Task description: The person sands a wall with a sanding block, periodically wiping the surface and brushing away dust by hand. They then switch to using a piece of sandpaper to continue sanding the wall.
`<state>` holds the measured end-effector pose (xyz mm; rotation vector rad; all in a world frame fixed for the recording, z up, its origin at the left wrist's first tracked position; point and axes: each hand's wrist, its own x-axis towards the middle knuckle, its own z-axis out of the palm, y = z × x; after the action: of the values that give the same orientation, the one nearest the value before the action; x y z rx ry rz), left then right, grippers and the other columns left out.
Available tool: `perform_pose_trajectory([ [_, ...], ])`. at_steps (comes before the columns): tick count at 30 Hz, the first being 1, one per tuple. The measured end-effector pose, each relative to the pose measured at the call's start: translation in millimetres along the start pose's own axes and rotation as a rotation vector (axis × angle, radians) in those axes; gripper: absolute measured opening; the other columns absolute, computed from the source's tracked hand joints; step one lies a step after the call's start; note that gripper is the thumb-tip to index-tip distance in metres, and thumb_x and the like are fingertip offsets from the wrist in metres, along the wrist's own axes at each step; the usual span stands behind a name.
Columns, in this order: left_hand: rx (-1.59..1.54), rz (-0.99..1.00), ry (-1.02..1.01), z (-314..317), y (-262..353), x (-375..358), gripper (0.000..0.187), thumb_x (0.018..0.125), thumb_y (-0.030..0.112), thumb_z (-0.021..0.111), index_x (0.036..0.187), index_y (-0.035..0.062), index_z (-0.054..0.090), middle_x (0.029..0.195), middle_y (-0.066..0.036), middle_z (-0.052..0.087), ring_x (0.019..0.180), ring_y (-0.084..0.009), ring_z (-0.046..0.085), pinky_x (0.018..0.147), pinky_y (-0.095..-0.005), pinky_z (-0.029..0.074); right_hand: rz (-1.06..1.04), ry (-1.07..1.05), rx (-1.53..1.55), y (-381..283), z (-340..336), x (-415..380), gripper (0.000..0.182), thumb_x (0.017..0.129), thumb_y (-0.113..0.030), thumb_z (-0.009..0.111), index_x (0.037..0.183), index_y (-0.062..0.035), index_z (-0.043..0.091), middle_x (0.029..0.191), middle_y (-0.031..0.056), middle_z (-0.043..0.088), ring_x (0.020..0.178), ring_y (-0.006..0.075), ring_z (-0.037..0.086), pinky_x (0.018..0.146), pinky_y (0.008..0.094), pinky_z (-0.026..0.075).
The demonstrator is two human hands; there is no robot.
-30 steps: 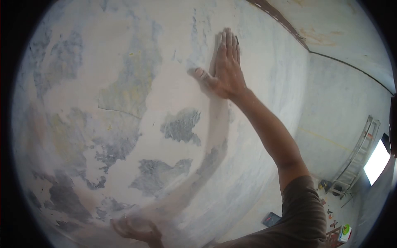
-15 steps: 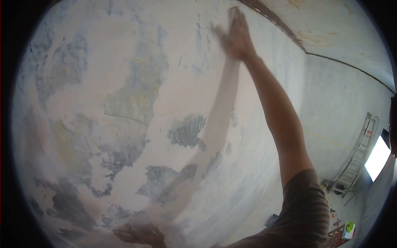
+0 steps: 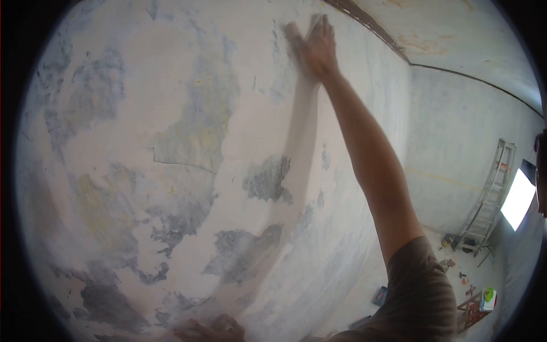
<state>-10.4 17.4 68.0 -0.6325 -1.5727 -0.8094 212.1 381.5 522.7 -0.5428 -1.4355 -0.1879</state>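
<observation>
At six o'clock, the left hand (image 3: 209, 329) is cut off by the frame edge, its grip impossible to tell. At twelve o'clock the right hand (image 3: 317, 50) lies flat, fingers outstretched, holding nothing, against the patchy white-and-grey plastered wall (image 3: 188, 142), chalky, mottled and rough.

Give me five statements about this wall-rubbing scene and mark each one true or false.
1. The right hand is pressed flat against the wall, high up. True.
2. The wall is evenly painted. False: it is patchy, with grey areas showing through pale coating.
3. A ladder leans against the far wall. True.
4. The left hand is raised beside the right one. False: it is low, at the frame's bottom edge.
5. The right arm wears a long sleeve. False: the forearm is bare, with a short sleeve.
</observation>
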Motion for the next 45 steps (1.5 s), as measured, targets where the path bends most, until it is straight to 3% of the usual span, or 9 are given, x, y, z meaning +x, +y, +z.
perform_pose_trajectory([
  [5,-0.042,0.034,-0.062,-14.1,2.5,9.9,0.078,0.092,0.055,0.050,0.154,0.0121,0.031,0.160,-0.028,0.011,0.147,-0.0493,0.011,0.111,-0.0686,0.012,-0.301,-0.134,-0.119,-39.5,-12.8,-114.0,0.118,0.083,-0.076,0.051,0.151,0.0118,0.012,0.160,0.0292,0.009,0.149,0.0449,0.005,0.121,0.0519,0.008],
  [8,-0.018,0.045,-0.104,-14.6,0.3,4.2,0.078,0.090,0.053,0.052,0.154,0.0132,0.031,0.161,-0.028,0.009,0.148,-0.0498,0.008,0.111,-0.0697,0.011,-0.366,-0.079,-0.344,15.1,21.8,3.3,0.115,0.085,-0.074,0.050,0.150,0.0134,0.012,0.160,0.0293,0.010,0.149,0.0430,0.007,0.122,0.0493,0.010],
  [10,-0.033,0.042,-0.119,-15.6,-1.5,4.2,0.078,0.090,0.052,0.052,0.154,0.0146,0.031,0.161,-0.028,0.009,0.148,-0.0498,0.008,0.110,-0.0701,0.011,-0.001,0.040,0.094,-25.4,-1.7,28.7,0.106,0.087,-0.069,0.051,0.148,0.0122,0.022,0.158,0.0275,0.022,0.148,0.0428,0.014,0.122,0.0416,0.016],
  [17,-0.080,0.046,-0.095,-5.2,-6.8,-5.6,0.077,0.090,0.054,0.052,0.154,0.0149,0.033,0.161,-0.027,0.010,0.147,-0.0500,0.011,0.111,-0.0695,0.007,-0.251,-0.211,-0.135,-43.7,-12.8,-130.7,0.120,0.083,-0.076,0.050,0.151,0.0123,0.005,0.161,0.0293,0.002,0.148,0.0470,0.000,0.120,0.0557,0.006],
  [19,-0.084,-0.017,-0.018,2.0,-9.6,-19.8,0.081,0.083,0.064,0.060,0.142,0.0101,0.050,0.154,-0.031,0.028,0.146,-0.0413,0.024,0.110,-0.0707,0.012,-0.295,-0.180,-0.101,-40.3,-10.7,-85.0,0.122,0.081,-0.077,0.052,0.151,0.0123,0.006,0.159,0.0323,0.004,0.148,0.0477,0.001,0.120,0.0555,0.006],
  [20,-0.050,0.000,-0.106,-3.1,-9.9,-17.6,0.094,0.081,0.067,0.061,0.154,0.0148,0.033,0.160,-0.031,0.007,0.151,-0.0390,0.011,0.112,-0.0685,0.012,-0.234,-0.133,-0.033,-35.6,-5.1,-44.8,0.123,0.080,-0.078,0.053,0.150,0.0125,0.008,0.158,0.0334,0.006,0.148,0.0487,0.002,0.120,0.0556,0.006],
  [31,0.039,0.019,-0.076,-12.5,-0.2,0.4,0.075,0.093,0.058,0.045,0.152,0.0126,0.036,0.159,-0.027,0.018,0.147,-0.0491,0.014,0.111,-0.0690,0.013,-0.393,-0.049,-0.128,-41.8,-5.4,-52.7,0.116,0.083,-0.075,0.052,0.150,0.0122,0.015,0.160,0.0294,0.012,0.149,0.0441,0.010,0.122,0.0487,0.011],
  [37,0.070,-0.011,-0.050,0.2,2.8,-4.2,0.076,0.094,0.062,0.041,0.151,0.0115,0.036,0.159,-0.026,0.019,0.147,-0.0485,0.015,0.112,-0.0685,0.013,-0.134,0.009,-0.013,4.9,-5.7,-27.6,0.113,0.085,-0.072,0.053,0.150,0.0124,0.017,0.159,0.0290,0.017,0.149,0.0424,0.013,0.122,0.0443,0.013],
  [45,0.073,0.008,-0.010,0.6,4.9,-1.9,0.075,0.095,0.063,0.038,0.149,0.0108,0.039,0.160,-0.024,0.021,0.148,-0.0453,0.016,0.113,-0.0664,0.013,-0.172,-0.037,0.074,7.9,-12.1,14.8,0.118,0.083,-0.073,0.054,0.150,0.0132,0.010,0.159,0.0317,0.010,0.148,0.0478,0.008,0.120,0.0547,0.010],
])
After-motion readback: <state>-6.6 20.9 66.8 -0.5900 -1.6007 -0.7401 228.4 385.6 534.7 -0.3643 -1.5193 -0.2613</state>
